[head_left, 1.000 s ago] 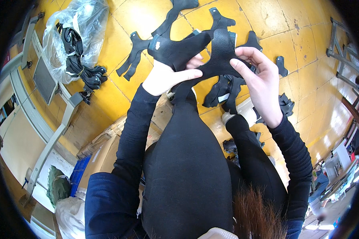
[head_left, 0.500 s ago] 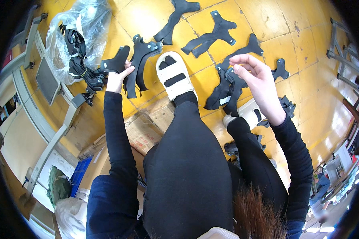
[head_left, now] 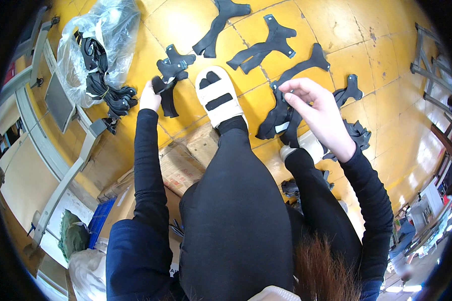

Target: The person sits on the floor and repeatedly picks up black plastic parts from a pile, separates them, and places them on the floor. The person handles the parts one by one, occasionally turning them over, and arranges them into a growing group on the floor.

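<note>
My left hand (head_left: 149, 96) is closed on a folded edge of a black sock (head_left: 168, 103), beside a small overlapping pile of black socks (head_left: 177, 62) on the yellow tiled floor. Its fingertips are partly hidden by the dark fabric. Over toward the right, my right hand (head_left: 322, 111) is loosely curled, thumb and fingers apart, with nothing visible between them. It hovers above another group of black socks (head_left: 272, 119) that carries a white label; whether the fingertips touch the fabric I cannot tell.
More black socks (head_left: 266, 46) lie in splayed pairs farther out. At the far left is a clear plastic bag (head_left: 125, 30) with bundled socks. My white sandals (head_left: 220, 95) stand among the socks. A grey metal frame (head_left: 80, 156) runs along the left, near cardboard (head_left: 183, 173).
My left hand has moved slightly right and nearer; the sock it held up now bends over the pile, which looks bunched. My right hand has shifted slightly left and down.
</note>
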The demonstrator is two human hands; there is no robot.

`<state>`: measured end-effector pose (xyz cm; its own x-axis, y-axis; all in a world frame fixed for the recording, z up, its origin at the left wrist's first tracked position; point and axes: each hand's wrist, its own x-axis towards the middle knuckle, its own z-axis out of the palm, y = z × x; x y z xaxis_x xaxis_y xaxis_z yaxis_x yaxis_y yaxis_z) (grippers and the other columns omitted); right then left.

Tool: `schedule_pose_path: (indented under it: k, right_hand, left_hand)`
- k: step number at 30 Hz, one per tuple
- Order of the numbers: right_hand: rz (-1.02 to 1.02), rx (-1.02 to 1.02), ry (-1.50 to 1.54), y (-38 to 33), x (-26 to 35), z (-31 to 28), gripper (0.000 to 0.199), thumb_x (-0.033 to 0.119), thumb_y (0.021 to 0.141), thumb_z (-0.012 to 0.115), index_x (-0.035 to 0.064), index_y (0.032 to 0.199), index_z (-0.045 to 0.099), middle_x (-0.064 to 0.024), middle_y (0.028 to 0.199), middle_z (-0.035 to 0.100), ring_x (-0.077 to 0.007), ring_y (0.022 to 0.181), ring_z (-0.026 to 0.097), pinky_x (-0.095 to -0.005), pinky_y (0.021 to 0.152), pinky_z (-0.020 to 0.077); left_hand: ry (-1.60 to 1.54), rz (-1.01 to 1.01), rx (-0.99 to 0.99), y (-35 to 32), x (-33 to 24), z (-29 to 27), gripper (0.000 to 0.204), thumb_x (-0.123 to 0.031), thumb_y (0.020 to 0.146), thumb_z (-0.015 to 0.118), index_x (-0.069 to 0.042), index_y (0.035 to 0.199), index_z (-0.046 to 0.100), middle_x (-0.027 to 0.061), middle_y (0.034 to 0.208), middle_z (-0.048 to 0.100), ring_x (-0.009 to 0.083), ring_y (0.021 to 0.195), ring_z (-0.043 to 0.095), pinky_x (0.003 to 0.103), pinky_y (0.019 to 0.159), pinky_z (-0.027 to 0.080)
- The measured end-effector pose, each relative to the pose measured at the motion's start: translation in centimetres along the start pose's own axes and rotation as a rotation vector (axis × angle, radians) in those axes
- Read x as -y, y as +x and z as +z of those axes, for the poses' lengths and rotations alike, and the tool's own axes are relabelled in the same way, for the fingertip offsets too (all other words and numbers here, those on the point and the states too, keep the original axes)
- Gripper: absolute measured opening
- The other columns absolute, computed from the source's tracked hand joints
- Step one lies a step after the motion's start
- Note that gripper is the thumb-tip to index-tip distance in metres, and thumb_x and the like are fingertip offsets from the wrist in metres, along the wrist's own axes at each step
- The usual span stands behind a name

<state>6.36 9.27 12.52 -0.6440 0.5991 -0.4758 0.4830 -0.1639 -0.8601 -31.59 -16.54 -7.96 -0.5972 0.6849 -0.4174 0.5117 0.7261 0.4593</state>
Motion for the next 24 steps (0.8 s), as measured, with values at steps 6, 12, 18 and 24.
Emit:
schedule_pose_path:
  k: [6,12,18,24]
  right_hand:
    - [0.078,0.141,-0.087,-0.5,0.4,-0.2,0.015,0.011,0.091,0.058,0.0021,0.103,0.062,-0.0027,0.087,0.063,-0.0075,0.075,0.055,-0.022,0.07,0.0442]
    - [0.141,0.208,0.024,-0.2,1.1,0.0,0.016,0.009,0.092,0.058,0.0035,0.107,0.063,-0.0019,0.097,0.066,-0.0091,0.086,0.06,-0.0217,0.082,0.0458]
    - [-0.061,0.019,-0.038,0.1,1.6,0.8,0.022,0.008,0.09,0.058,0.0039,0.112,0.06,-0.0026,0.099,0.064,-0.009,0.085,0.057,-0.0241,0.08,0.0459]
    - [-0.008,-0.096,0.124,0.7,1.0,1.2,0.018,0.005,0.087,0.063,0.0026,0.105,0.061,-0.0008,0.085,0.062,-0.0059,0.074,0.054,-0.0201,0.068,0.0455]
  left_hand:
    - [0.125,0.046,0.279,-0.5,-3.2,-2.7,0.053,-0.021,0.08,0.072,0.0,0.124,0.051,0.0137,0.096,0.068,0.0261,0.078,0.066,0.032,0.07,0.051]
    - [-0.65,-0.125,0.297,-2.5,-12.3,-6.0,0.046,-0.039,0.099,0.047,0.001,0.119,0.054,0.0097,0.089,0.069,0.0121,0.046,0.055,0.024,0.043,0.043]
    - [-1.06,-0.117,0.575,-5.4,-24.5,-4.6,0.066,-0.053,0.1,0.029,0.005,0.109,0.059,0.0082,0.073,0.065,0.0099,0.049,0.055,0.019,0.045,0.043]
    - [-1.161,0.148,0.739,-5.3,-26.8,-1.0,0.045,-0.032,0.097,0.052,0.003,0.125,0.054,0.0115,0.111,0.065,0.0138,0.075,0.067,0.023,0.07,0.053]
